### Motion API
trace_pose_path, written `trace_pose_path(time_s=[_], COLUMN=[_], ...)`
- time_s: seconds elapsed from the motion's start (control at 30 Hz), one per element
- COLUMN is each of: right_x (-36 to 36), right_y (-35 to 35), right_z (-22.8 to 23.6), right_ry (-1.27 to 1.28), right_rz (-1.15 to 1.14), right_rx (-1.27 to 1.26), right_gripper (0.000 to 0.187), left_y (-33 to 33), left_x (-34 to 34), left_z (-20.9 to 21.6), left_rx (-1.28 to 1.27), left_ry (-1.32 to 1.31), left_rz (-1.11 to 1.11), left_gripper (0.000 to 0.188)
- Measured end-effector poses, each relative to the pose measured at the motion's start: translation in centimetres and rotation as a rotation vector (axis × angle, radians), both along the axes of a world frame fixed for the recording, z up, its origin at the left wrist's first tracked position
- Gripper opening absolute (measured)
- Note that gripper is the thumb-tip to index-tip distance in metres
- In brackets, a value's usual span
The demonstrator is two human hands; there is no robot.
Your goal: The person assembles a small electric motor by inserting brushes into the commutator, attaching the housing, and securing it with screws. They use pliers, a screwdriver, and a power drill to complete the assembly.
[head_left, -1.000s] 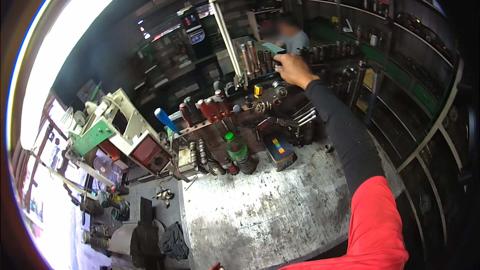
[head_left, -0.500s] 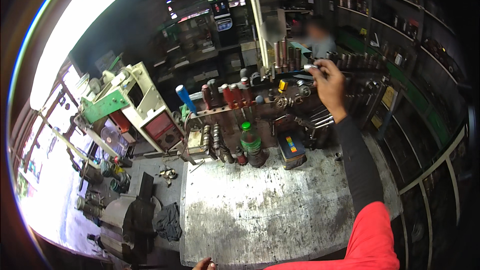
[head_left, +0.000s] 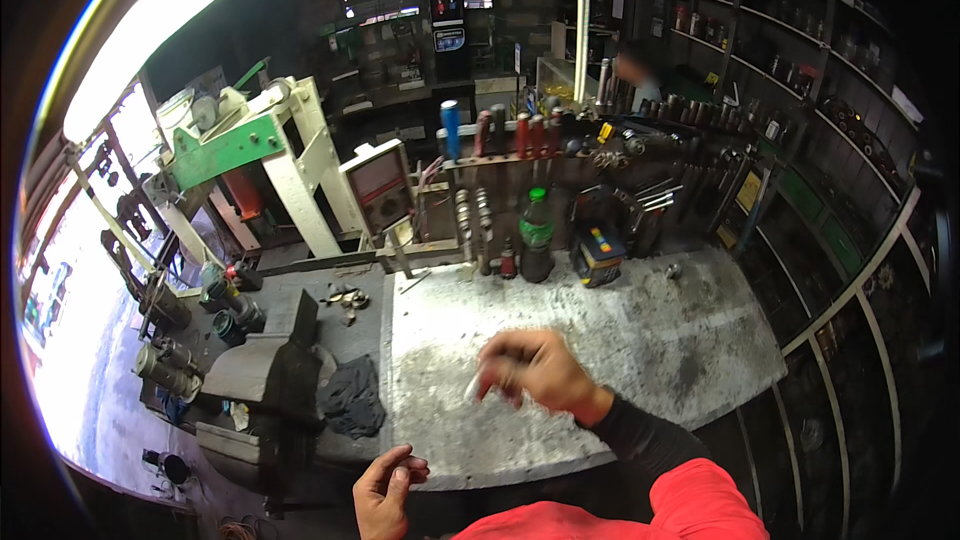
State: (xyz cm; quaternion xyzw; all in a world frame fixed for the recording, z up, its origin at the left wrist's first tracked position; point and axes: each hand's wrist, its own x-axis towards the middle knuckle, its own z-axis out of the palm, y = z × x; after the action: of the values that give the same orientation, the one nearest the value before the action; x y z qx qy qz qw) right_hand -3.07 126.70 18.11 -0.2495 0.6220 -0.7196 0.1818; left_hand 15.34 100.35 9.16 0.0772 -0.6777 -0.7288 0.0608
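Above the middle of the metal-topped workbench [head_left: 640,370], my right hand [head_left: 540,370] has its fingers closed on a small silver metal piece that looks like a socket [head_left: 472,387]. Motion blurs the fingers and the piece. Low in the picture, by the bench's near left corner, my left hand [head_left: 385,495] is raised with bent fingers apart from the thumb. Nothing shows in it. A small round metal part [head_left: 674,270] lies toward the bench's far right.
Along the bench's back edge stand a rack of screwdrivers [head_left: 525,135], a green-capped bottle [head_left: 537,235] and a dark box [head_left: 598,258]. At left are a big grey vise [head_left: 265,350], a dark cloth [head_left: 352,395] and a green-and-white machine [head_left: 235,155]. A person [head_left: 640,85] is behind the rack.
My right hand has come back from the tools behind the bench, bringing the socket down over the bench top. My left hand has risen further into view. The view has shifted.
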Motion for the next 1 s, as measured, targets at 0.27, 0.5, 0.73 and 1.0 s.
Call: trace_pose_path(time_s=[0.27,0.5,0.73,1.0], right_x=[17.0,24.3,26.0,21.8], right_y=[-26.3,-42.8,-56.2,-70.7], right_z=[-7.0,-7.0,-9.4,-13.2], right_ry=[0.326,0.001,-0.286,-0.457], right_rz=[0.472,0.536,0.399,0.042], right_rx=[0.074,0.020,-0.064,0.027], right_gripper=[0.020,0.022,0.027,0.020], left_y=[-18.8,-30.0,-42.7,-62.4], left_x=[13.2,22.0,21.4,16.5], left_z=[0.6,1.3,-0.8,-1.6], left_rx=[0.421,0.565,0.783,0.868], left_ry=[-0.173,0.032,0.225,-0.059], left_rz=[-0.197,0.022,0.343,0.469], left_gripper=[0.069,0.075,0.049,0.021])
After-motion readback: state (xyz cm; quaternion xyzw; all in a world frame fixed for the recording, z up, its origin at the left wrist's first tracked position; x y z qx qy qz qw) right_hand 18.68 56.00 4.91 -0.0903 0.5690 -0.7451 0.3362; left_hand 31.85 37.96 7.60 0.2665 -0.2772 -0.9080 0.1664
